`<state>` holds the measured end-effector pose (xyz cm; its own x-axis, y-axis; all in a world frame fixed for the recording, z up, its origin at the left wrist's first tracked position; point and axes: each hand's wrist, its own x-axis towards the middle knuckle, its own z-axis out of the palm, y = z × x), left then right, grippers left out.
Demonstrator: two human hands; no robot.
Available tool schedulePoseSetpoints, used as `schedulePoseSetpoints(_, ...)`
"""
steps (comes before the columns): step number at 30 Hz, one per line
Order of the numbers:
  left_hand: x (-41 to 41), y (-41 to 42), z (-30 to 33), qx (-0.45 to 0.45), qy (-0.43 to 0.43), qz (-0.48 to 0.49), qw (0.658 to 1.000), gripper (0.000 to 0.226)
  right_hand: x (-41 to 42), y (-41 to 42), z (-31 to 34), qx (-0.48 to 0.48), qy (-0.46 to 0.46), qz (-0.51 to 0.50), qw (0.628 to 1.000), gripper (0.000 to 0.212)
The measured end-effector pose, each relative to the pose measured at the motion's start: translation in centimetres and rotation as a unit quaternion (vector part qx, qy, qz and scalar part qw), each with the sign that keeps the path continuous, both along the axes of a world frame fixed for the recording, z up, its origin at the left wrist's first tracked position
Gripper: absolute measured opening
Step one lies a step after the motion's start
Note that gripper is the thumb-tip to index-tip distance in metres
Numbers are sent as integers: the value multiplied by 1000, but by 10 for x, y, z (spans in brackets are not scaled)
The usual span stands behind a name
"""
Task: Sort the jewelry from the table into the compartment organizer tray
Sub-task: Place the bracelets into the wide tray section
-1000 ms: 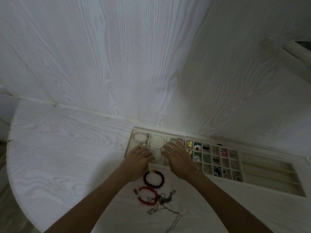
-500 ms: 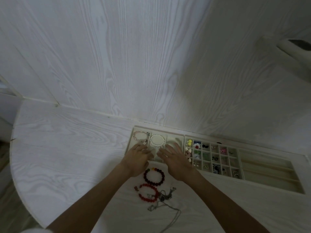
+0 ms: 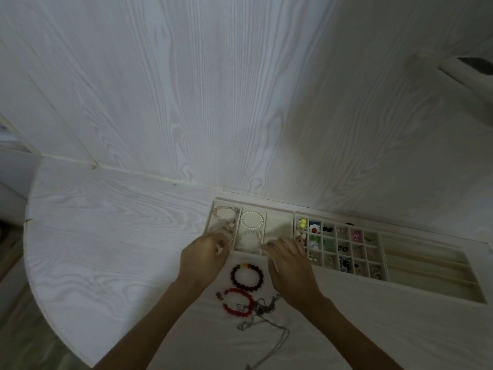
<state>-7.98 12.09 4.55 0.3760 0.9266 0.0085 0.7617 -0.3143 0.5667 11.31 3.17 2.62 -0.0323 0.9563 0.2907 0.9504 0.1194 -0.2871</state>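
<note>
Your left hand pinched something thin and blurred at the near edge of the cream compartment organizer tray; your right hand rested there, fingers relaxed. The dark red beaded bracelet lay on the white wood-grain table between your wrists.
</note>
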Motion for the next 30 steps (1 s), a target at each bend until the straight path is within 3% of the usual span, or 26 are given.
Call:
schedulePoseSetpoints(3, -12, -12, -7, -107, 7, 47, 993, 14, -5, -29, -20, -33, 91, -42, 994, 24)
schedulePoseSetpoints(6, -9, -13, -15, -180, 29, 51, 982, 16, -10, -38, -40, -160, 286, -160, 931, 22)
schedulePoseSetpoints(7, -7, -13, -19, -197, 42, 54, 978, 19, -11, -37, -45, -179, 312, -187, 914, 22)
schedulePoseSetpoints(12, 13, -20, -33, -219, 92, 61, 969, 34, -23, -28, -48, -175, 325, -241, 898, 27)
schedulePoseSetpoints(20, 22, -32, -38, -188, 94, 63, 976, 25, -39, -27, -46, -166, 249, -233, 925, 17)
schedulePoseSetpoints(25, 12, -36, -37, -180, 57, 33, 981, 21, -38, -36, -46, -131, 307, -238, 912, 8)
schedulePoseSetpoints(30, 27, -27, -1, -123, -19, 26, 992, 13, -24, -33, -23, -25, 386, -273, 881, 10)
